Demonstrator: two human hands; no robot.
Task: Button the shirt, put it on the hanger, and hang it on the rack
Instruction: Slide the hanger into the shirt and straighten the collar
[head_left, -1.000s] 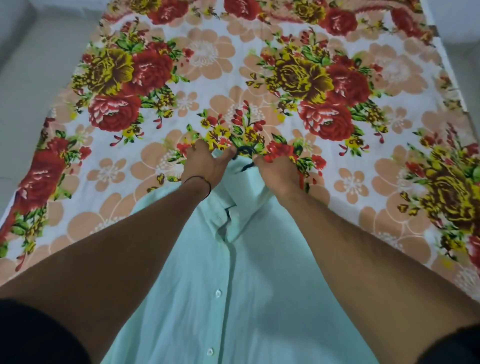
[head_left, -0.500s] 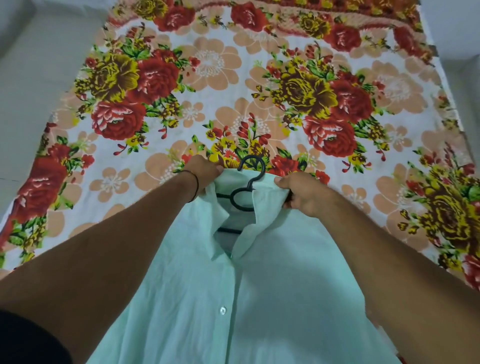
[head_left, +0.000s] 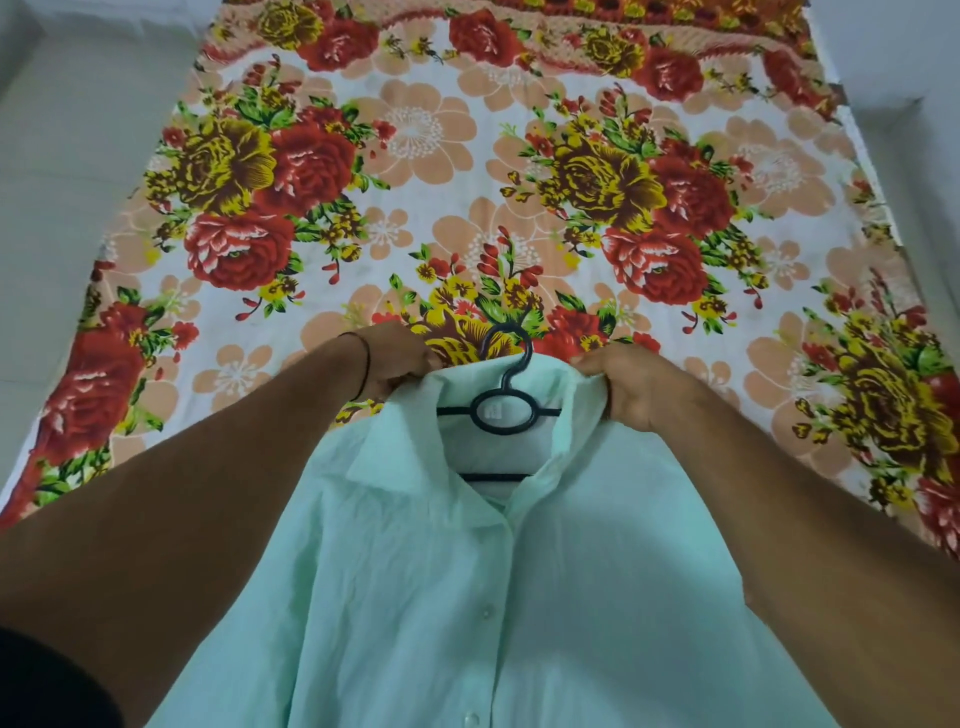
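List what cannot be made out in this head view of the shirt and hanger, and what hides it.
Hanger shoulders, head view: covered by the mint-green shirt.
Shirt hem, head view: cut off by bottom edge.
Left hand and right hand fingertips, head view: curled into the shirt.

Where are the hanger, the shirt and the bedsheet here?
hanger (head_left: 502, 429): head view, bottom of its ring.
shirt (head_left: 415, 597): head view, front panel.
bedsheet (head_left: 415, 208): head view, flowered middle beyond the shirt.

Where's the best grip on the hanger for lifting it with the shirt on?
Probably the hook of the hanger, coming from above on the far side: it alone pokes clear of the shirt at the collar. The shoulder arms are buried under fabric.
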